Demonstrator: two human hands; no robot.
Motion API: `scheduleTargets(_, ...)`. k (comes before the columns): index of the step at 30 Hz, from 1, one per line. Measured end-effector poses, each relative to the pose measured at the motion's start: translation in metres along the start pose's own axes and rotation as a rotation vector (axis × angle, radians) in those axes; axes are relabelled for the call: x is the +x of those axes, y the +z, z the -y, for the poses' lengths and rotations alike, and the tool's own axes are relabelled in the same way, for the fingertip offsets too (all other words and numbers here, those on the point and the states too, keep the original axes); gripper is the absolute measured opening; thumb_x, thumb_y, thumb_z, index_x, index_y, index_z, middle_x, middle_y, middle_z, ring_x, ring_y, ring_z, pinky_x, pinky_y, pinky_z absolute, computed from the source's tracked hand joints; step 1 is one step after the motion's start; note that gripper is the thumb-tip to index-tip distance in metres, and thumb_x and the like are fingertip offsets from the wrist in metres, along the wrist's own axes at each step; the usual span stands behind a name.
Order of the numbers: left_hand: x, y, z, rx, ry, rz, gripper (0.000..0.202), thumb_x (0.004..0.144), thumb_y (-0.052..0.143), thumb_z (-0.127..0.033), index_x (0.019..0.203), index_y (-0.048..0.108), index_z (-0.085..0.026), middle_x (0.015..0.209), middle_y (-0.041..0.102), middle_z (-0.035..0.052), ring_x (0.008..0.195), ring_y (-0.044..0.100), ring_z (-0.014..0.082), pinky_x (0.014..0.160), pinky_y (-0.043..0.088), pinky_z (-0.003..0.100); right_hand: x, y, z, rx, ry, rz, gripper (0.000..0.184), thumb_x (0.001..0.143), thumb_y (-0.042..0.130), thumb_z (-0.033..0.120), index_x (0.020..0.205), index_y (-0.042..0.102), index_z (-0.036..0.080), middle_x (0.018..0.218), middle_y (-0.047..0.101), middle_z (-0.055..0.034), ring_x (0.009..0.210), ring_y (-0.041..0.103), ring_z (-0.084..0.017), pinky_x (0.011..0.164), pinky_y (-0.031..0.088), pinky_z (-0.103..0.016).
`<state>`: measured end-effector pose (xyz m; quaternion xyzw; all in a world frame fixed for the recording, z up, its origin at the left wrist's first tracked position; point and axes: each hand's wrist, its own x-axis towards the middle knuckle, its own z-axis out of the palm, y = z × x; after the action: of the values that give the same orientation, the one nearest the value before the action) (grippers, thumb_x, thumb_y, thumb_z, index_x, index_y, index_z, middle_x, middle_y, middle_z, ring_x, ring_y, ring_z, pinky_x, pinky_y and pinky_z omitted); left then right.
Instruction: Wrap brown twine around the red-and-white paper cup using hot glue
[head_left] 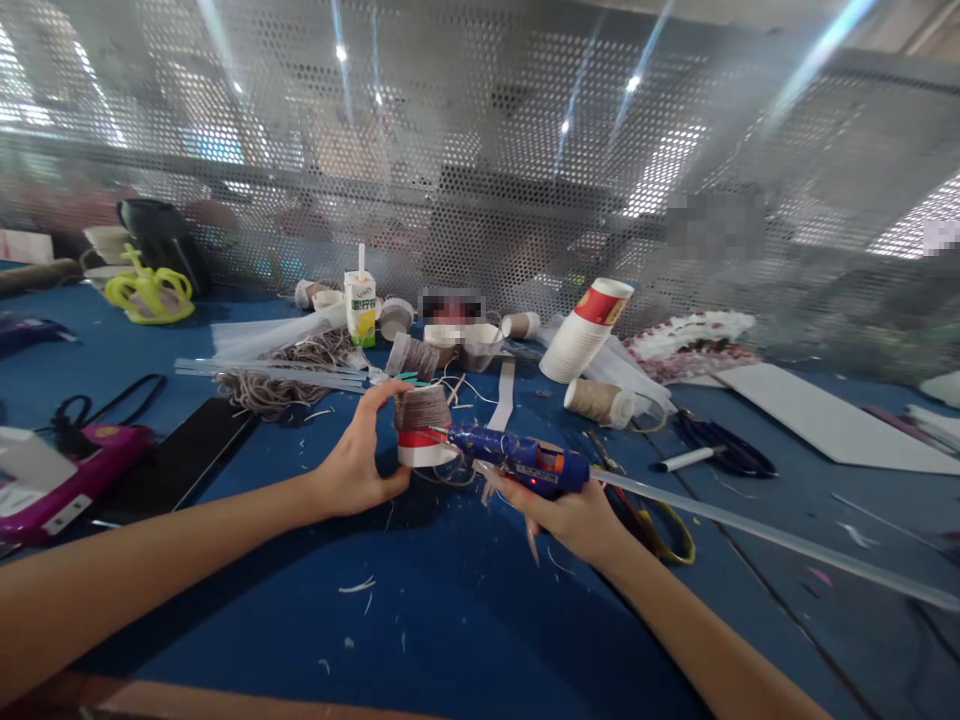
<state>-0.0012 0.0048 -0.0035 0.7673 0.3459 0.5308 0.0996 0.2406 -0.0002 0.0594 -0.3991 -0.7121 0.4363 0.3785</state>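
Observation:
My left hand [358,458] is closed around a small paper cup [422,428] partly wrapped in brown twine, its red and white base still bare. My right hand [571,515] grips a blue glue gun [525,462] whose nozzle points left and touches the cup's side. A long clear glue stick [780,540] runs out of the back of the gun toward the right. Both hands hover just above the blue table [450,620].
A stack of paper cups [585,330] lies tilted behind, beside a twine-wrapped cup [600,402], scissors [652,520], a marker [686,460], a twine heap [289,375], a juice carton [360,305], a black phone [184,455] and a pink device [71,480]. A perforated metal screen [480,150] closes the back.

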Motion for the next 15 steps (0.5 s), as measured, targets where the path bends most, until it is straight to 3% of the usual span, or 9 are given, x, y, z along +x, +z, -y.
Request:
scheduleTargets(9, -0.001, 0.0005, -0.0016, -0.009, 0.051, 0.031, 0.086, 0.065, 0.065, -0.009, 0.14, 0.024, -0.021, 0.134, 0.04, 0.0156, 0.128, 0.044, 0.0357, 0.108, 0.039, 0.061, -0.0001, 0.0003, -0.0045, -0.1, -0.117, 0.029, 0.011, 0.074, 0.065, 0.028, 0.066, 0.061, 0.021, 0.057, 0.062, 0.0005, 0.048, 0.057, -0.014, 0.038, 0.046, -0.024)
scheduleTargets(15, 0.0002, 0.001, -0.0042, -0.04, 0.074, 0.031, 0.084, 0.067, 0.063, -0.009, 0.14, 0.023, -0.023, 0.133, 0.04, 0.0139, 0.127, 0.046, 0.0325, 0.107, 0.043, 0.057, 0.0012, 0.0002, -0.0046, -0.114, -0.142, 0.03, 0.016, 0.075, 0.065, 0.028, 0.064, 0.056, 0.021, 0.053, 0.058, 0.0021, 0.045, 0.055, -0.013, 0.043, 0.048, -0.025)
